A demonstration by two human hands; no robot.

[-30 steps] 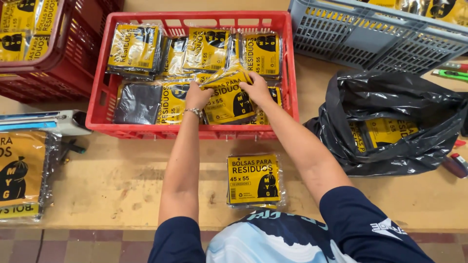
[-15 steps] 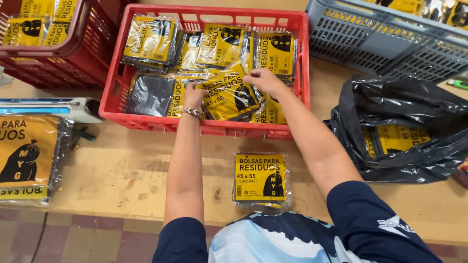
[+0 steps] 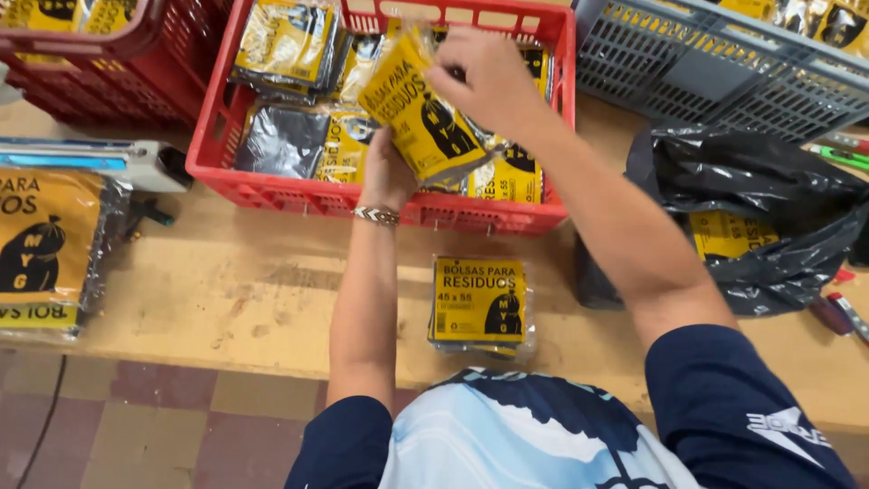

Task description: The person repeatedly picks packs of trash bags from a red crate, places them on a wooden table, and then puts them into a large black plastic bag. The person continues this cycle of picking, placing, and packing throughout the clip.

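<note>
Since half a second ago, both hands have lifted a yellow packet [image 3: 421,113] up out of the red crate [image 3: 299,195]. Right hand [image 3: 489,77] pinches the packet's top edge with closed fingers; left hand [image 3: 387,172] grips it from below. It hangs tilted above the crate's other packets. Another packet [image 3: 478,301] lies on the desk [image 3: 226,299], beside a black bag [image 3: 769,208].

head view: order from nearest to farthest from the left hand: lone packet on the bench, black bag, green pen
1. lone packet on the bench, just below the left hand.
2. black bag, off to the right.
3. green pen, far right edge.
</note>
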